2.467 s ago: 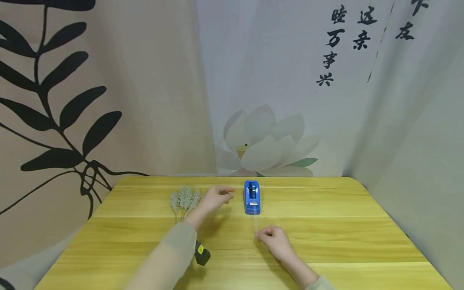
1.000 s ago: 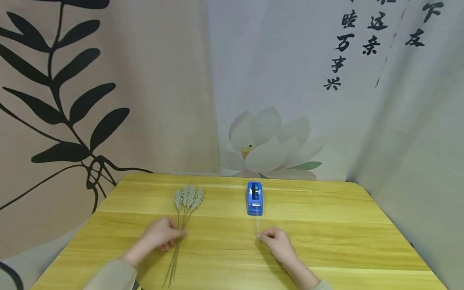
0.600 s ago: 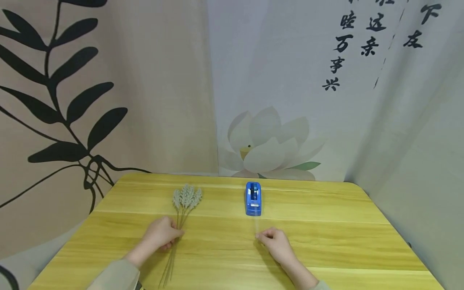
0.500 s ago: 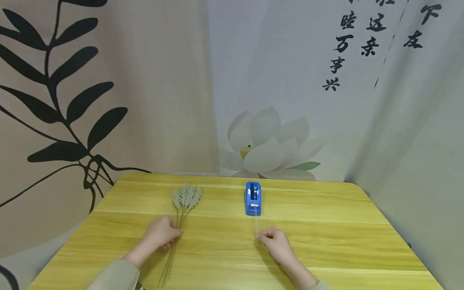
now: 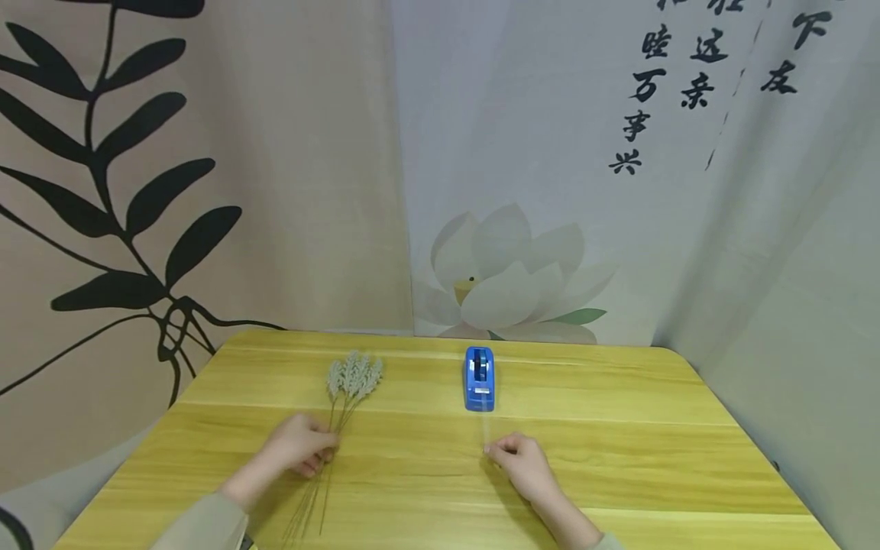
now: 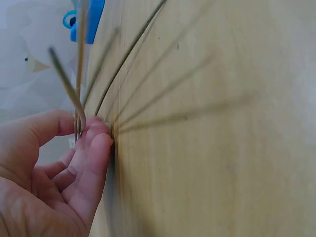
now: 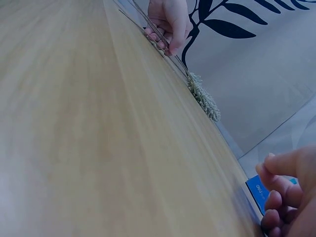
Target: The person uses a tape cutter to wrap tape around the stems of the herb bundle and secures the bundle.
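My left hand (image 5: 300, 444) pinches the thin stems of a small bunch of dried flowers (image 5: 354, 376) between thumb and fingers, low over the table. Pale, grain-like heads point to the far side; the lower stems (image 6: 131, 49) fan out and cast shadows in the left wrist view. To the right, my right hand (image 5: 520, 462) pinches the free end of a clear tape strip (image 5: 486, 429). That strip runs back to a blue tape dispenser (image 5: 479, 380) standing upright on the table. In the right wrist view, my curled right fingers (image 7: 279, 190) partly hide the dispenser.
The wood-grain table (image 5: 619, 428) reaches back to a printed curtain (image 5: 330, 191) with leaves, a lotus and dark characters. A black and yellow object (image 5: 247, 543) shows at the bottom edge, mostly hidden by the left sleeve (image 5: 202, 525).
My left hand has come from near the dispenser down and left, and now grips the stems. Their lower ends have swung left and spread. The right hand stays put on the tape.
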`<action>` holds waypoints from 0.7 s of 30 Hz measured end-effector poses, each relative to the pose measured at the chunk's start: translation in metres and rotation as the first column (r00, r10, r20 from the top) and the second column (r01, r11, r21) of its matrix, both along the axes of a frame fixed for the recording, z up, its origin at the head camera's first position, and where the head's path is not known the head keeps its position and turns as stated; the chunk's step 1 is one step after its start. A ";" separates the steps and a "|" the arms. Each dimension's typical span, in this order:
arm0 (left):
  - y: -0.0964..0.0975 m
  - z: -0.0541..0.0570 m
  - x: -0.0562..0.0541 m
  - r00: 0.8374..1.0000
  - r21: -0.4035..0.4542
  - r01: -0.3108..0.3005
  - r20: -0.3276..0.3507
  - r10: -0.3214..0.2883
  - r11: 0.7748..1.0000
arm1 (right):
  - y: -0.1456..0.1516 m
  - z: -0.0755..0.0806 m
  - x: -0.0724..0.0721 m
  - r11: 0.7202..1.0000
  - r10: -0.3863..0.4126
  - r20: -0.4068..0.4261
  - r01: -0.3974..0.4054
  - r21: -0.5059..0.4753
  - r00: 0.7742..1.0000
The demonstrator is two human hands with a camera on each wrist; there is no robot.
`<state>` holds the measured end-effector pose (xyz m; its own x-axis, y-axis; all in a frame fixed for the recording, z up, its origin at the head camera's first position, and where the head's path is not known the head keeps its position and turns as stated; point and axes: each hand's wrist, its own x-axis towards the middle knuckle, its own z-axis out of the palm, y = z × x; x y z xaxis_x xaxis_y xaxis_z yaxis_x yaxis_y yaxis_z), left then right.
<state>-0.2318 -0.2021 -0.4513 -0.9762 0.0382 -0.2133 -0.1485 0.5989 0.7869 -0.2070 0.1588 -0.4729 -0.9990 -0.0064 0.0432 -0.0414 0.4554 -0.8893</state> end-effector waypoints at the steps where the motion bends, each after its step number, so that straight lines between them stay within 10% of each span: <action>1: 0.000 0.000 0.000 1.000 0.009 -0.004 0.008 0.004 1.000 | 0.000 0.000 0.000 1.000 0.000 0.000 0.000 -0.003 1.000; 21: 0.007 0.004 0.001 0.994 -0.155 -0.013 -0.107 -0.004 0.988 | 0.001 -0.001 0.001 1.000 0.012 -0.025 -0.013 -0.018 1.000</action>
<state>-0.2306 -0.1954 -0.4477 -0.9938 0.0085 -0.1109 -0.0716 0.7143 0.6961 -0.2056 0.1596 -0.4736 -0.9975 -0.0179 0.0681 -0.0690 0.4386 -0.8960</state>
